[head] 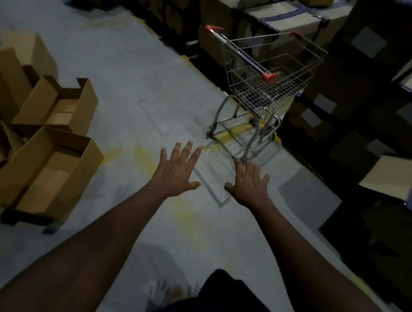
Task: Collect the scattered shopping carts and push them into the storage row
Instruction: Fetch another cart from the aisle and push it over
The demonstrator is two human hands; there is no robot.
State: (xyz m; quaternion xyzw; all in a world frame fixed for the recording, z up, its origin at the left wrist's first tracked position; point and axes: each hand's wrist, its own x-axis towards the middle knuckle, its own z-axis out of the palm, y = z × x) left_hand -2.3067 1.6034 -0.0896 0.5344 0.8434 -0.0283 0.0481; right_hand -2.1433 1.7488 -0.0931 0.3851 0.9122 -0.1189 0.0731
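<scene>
Left fingers [187,151]: we see them straight and spread wide, holding nothing, on the near side of the shopping cart [263,90].
Right fingers [240,165]: also straight and fanned out, empty; their tips overlap the cart's lower frame in our view, and we cannot tell whether they touch it.
Left hand [177,175]: back up, palm down, stretched towards the cart, well short of its handle [244,55].
Right hand [247,186]: back up, just beside the left hand, likewise apart from the handle.
Shopping cart: a small wire cart, upright on its wheels, basket empty; the handle with red end caps runs along the side turned to the open floor.
Yellow line [238,131]: painted on the floor, passing under the cart's base.
Stacked boxes [389,74]: closed cartons right behind and beside the cart, on its far side from the handle.
Open cardboard boxes [44,170]: several empty ones, well apart from the cart across the grey floor [122,69].
Our leg [221,306]: in dark cloth, nearest us, well short of the cart.
</scene>
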